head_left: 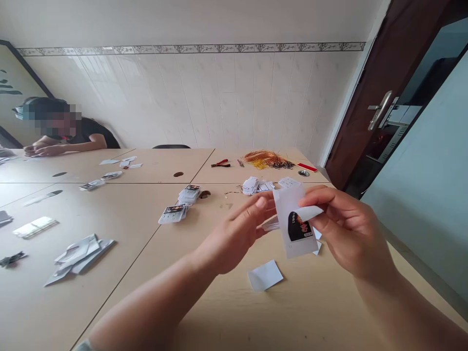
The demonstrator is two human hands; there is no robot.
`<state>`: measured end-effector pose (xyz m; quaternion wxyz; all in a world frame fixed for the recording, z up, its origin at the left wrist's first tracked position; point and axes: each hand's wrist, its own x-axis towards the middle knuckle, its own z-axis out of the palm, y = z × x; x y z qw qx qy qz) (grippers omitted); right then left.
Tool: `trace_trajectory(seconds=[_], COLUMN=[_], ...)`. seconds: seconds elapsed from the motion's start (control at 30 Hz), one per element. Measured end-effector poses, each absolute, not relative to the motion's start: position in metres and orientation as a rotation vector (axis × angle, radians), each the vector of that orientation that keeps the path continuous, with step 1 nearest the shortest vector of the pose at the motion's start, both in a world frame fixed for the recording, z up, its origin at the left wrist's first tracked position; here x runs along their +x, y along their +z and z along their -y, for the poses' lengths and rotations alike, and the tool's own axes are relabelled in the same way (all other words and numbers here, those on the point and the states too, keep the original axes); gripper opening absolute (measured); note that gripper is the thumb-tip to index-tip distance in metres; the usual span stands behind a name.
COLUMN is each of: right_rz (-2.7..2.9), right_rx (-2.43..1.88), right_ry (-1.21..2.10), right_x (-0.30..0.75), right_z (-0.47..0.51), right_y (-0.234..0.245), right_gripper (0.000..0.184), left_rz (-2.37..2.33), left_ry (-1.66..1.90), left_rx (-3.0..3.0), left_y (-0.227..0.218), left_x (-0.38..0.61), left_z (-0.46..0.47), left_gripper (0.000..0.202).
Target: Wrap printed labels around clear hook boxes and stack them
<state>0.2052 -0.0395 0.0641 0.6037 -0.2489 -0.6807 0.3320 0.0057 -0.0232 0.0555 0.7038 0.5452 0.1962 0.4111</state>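
Observation:
In front of me, my right hand (pixel 340 229) pinches the curled-over flap of a white slip with a black printed panel (pixel 302 231). My left hand (pixel 243 226) is at the slip's left edge, thumb up and fingers curled partly behind it. A whitish, see-through packet (pixel 271 224) shows between those left fingers, mostly hidden. On the table below lies a blank white piece of paper (pixel 266 276). More white pieces show behind my right hand, partly covered by it.
Stacked printed packets (pixel 173 213) lie left of my hands, white cards (pixel 251 185) beyond them. Farther back are red-handled pliers (pixel 221 164), copper-coloured strands (pixel 268 158) and a red strip (pixel 307 167). Grey-white sleeves (pixel 80 256) lie left. Another person (pixel 73 129) sits at the far left.

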Motion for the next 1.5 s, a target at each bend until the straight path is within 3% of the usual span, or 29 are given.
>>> trace_trajectory(seconds=[0.17, 0.43, 0.6, 1.0, 1.33, 1.5], right_rz=[1.550, 1.653, 1.411, 1.651, 1.786, 1.988], right_rx=[-0.463, -0.441, -0.586, -0.563, -0.560, -0.468], right_ry=[0.765, 0.754, 0.793, 0.834, 0.416, 0.273], right_x=[0.210, 0.214, 0.222, 0.227, 0.229, 0.230], right_z=[0.036, 0.045, 0.050, 0.052, 0.068, 0.062], right_y=[0.062, 0.073, 0.082, 0.088, 0.076, 0.075], right_gripper=[0.007, 0.005, 0.005, 0.011, 0.007, 0.021], left_rz=[-0.473, -0.470, -0.524, -0.469, -0.456, -0.436], left_ry=[0.827, 0.828, 1.166, 1.102, 0.932, 0.851], left_rx=[0.976, 1.013, 1.233, 1.054, 0.828, 0.781], left_y=[0.059, 0.064, 0.062, 0.074, 0.080, 0.080], left_x=[0.004, 0.000, -0.003, -0.005, -0.004, -0.004], left_z=[0.016, 0.017, 0.022, 0.026, 0.025, 0.029], left_gripper=[0.041, 0.068, 0.057, 0.035, 0.020, 0.020])
